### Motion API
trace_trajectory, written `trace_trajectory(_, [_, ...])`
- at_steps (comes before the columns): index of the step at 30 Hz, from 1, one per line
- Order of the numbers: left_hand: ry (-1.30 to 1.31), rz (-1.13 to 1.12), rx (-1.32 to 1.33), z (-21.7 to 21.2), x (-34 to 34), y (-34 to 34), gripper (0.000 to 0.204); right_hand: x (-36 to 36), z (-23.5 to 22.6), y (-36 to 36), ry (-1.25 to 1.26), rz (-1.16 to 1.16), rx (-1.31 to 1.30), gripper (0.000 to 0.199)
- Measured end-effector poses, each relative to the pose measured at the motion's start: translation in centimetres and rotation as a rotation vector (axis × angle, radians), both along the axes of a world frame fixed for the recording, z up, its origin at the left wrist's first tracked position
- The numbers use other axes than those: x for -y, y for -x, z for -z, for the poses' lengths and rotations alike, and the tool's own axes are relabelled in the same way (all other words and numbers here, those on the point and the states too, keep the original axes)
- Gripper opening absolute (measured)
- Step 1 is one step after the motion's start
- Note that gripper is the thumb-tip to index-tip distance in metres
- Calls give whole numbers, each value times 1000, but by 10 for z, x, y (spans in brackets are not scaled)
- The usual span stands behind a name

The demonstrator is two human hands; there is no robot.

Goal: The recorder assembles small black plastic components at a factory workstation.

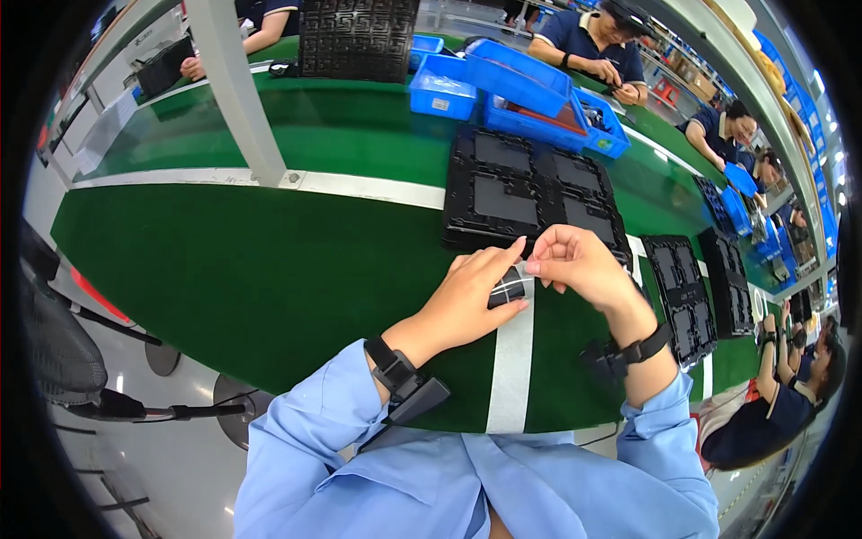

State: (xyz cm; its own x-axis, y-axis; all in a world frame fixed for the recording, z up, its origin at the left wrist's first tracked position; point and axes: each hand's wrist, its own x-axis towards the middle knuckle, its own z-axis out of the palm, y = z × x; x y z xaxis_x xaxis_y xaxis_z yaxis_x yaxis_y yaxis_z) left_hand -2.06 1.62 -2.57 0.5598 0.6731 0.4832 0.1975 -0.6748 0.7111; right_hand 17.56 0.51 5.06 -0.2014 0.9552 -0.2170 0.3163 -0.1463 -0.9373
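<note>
Over the green table mat, my left hand [469,295] holds a small black block-like piece [509,288] between its thumb and fingers. Pale lines cross the dark face of this piece; its exact kind is unclear. Just to the right, my right hand [579,265] has thumb and forefinger closed in a pinch at the piece's edge. A thin pale strip [529,275] shows at those fingertips, partly hidden by them. Directly beyond both hands lies a stack of black molded trays [455,202] with grey rectangular inserts.
Blue bins [444,90] stand at the far side, near an upright black tray [357,40]. More black trays [680,292] lie to the right. A white post [235,90] rises from the bench at left. Co-workers [593,49] sit across and to the right.
</note>
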Motion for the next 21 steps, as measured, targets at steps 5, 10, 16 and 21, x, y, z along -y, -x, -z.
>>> trace_trajectory(5, [218,188,112,0,5,0,92,38,14,-5,-102,152,-280,15])
trace_trajectory(10, [559,348,252,5,5,-5,80,58,26,-8,-161,220,-303,15])
trace_trajectory(16, [568,293,270,9,2,-7,71,72,49,7,-92,119,-226,16])
trace_trajectory(21, [547,295,329,7,2,-8,71,71,52,10,-17,147,-299,18])
